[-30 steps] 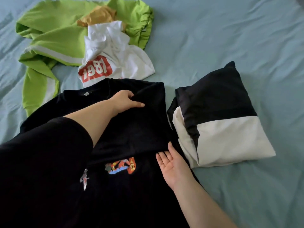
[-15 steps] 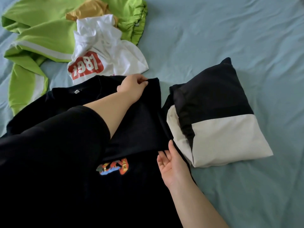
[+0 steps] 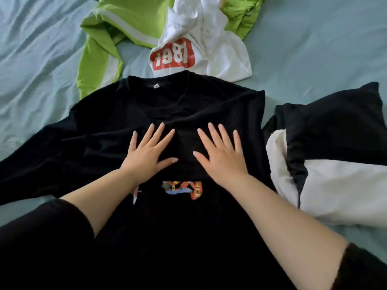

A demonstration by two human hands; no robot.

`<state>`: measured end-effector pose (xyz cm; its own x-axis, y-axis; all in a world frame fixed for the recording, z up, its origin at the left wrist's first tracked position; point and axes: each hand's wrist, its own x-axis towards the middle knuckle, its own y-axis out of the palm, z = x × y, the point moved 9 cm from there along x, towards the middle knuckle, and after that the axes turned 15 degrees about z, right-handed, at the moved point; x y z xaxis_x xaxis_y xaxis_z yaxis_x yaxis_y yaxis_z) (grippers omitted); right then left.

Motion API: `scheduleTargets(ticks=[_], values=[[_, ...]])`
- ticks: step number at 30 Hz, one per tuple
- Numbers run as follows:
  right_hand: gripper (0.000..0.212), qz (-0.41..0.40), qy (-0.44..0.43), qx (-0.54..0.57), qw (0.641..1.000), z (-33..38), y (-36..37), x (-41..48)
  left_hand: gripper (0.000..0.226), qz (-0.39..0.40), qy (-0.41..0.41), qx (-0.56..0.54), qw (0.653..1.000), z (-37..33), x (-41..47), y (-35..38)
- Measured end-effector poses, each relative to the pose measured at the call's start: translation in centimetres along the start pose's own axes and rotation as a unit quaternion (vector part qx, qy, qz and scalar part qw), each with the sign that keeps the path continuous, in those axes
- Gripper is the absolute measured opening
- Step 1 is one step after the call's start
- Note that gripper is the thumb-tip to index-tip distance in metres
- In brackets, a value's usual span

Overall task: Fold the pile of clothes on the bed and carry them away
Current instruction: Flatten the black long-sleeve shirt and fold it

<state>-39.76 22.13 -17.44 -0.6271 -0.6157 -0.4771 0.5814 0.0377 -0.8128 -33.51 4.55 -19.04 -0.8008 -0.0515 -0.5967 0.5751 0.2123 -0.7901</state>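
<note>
A black sweatshirt [image 3: 159, 109] with a small coloured print lies spread face up on the bed, its right sleeve folded across the chest. My left hand [image 3: 146, 153] rests flat on the chest with fingers spread. My right hand [image 3: 222, 153] lies flat beside it, palm down, holding nothing. A folded black-and-white garment [image 3: 335, 164] sits just right of the sweatshirt. Beyond the collar lie a crumpled white T-shirt [image 3: 201, 51] with a red "1987" patch and a green jacket [image 3: 117, 28] with white stripes.
The bed [image 3: 314, 49] is covered by a wrinkled pale blue sheet, bare at the far right and at the left. The sweatshirt's left sleeve [image 3: 41, 164] stretches out toward the left edge of view.
My left hand let go of the sweatshirt's far right corner and came back to the chest. My right hand turned palm down and moved onto the chest. The view shifted left.
</note>
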Motion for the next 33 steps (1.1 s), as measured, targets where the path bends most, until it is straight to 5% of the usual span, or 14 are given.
scheduleTargets(ticks=[2, 9, 16, 19, 22, 25, 30, 33], values=[[0.069, 0.024, 0.016, -0.097, 0.995, -2.5, 1.6, 1.2, 0.09, 0.008, -0.033, 0.001, 0.999, 2.0, 0.4, 0.5], [0.07, 0.016, 0.058, -0.115, 0.991, -3.1, 2.6, 1.1, 0.107, 0.041, -0.184, -0.097, 0.977, 8.5, -3.8, 3.0], [0.073, 0.121, 0.08, -0.141, 0.979, -2.3, 2.8, 1.6, 0.112, 0.126, -0.205, -0.081, 0.967, 7.8, -3.6, 3.3], [0.062, 0.065, 0.076, -0.15, 0.984, -0.5, -1.0, 2.3, 0.113, 0.124, -0.174, -0.067, 0.975, 7.9, -3.4, 2.5], [0.036, -0.083, 0.023, -0.132, 0.987, 1.9, -7.3, 3.8, 0.084, -0.035, -0.129, -0.014, 0.991, 9.1, -4.3, -2.2], [0.027, -0.06, 0.024, -0.033, 0.997, 1.8, -9.3, 6.8, 0.045, -0.168, -0.139, -0.026, 0.976, 13.9, -6.3, -5.9], [0.013, 0.097, 0.071, -0.041, 0.992, 0.9, -7.8, 9.6, 0.037, -0.032, -0.158, -0.042, 0.986, 20.5, -6.5, -4.4], [0.01, 0.099, 0.08, -0.036, 0.991, 0.8, -8.0, 9.1, 0.033, -0.025, -0.141, -0.095, 0.985, 21.5, -7.1, -4.5]])
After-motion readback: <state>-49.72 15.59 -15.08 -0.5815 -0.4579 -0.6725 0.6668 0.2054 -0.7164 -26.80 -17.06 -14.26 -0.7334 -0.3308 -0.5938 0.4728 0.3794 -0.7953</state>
